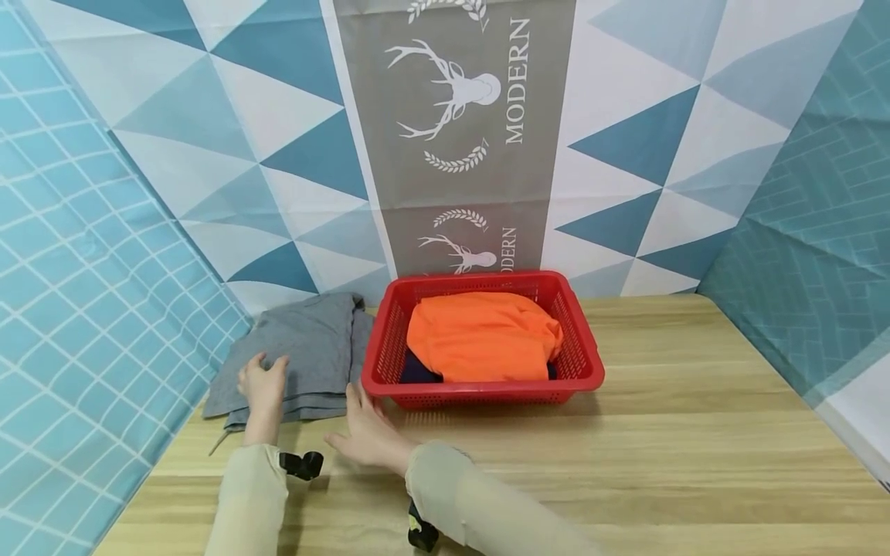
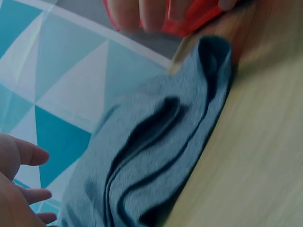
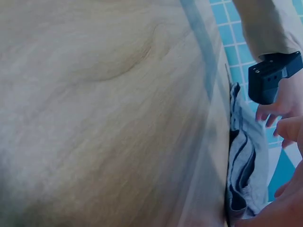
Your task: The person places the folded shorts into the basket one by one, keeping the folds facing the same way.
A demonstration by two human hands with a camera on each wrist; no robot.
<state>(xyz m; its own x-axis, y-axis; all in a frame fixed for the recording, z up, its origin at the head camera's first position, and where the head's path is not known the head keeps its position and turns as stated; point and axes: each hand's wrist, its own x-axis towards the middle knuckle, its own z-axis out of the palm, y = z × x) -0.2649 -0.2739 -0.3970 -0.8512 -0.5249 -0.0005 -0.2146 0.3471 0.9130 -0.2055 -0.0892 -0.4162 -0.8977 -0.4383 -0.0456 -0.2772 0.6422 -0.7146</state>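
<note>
Grey garment (image 1: 306,351) lies folded at the back left of the wooden counter (image 1: 660,432), just left of the red basket (image 1: 587,363). Fabric is a plain mid-grey knit, stacked in several layers; the left wrist view shows soft rolled folds along its near edge.

Left hand (image 1: 263,384) rests flat on the garment's near left part, fingers spread and straight, no grip taken.

Right hand (image 1: 366,432) lies on the counter at the garment's near right corner, beside the basket's front corner, fingers extended, holding nothing.

Basket holds an orange cloth (image 1: 483,336) over a dark item (image 1: 417,369).
</note>
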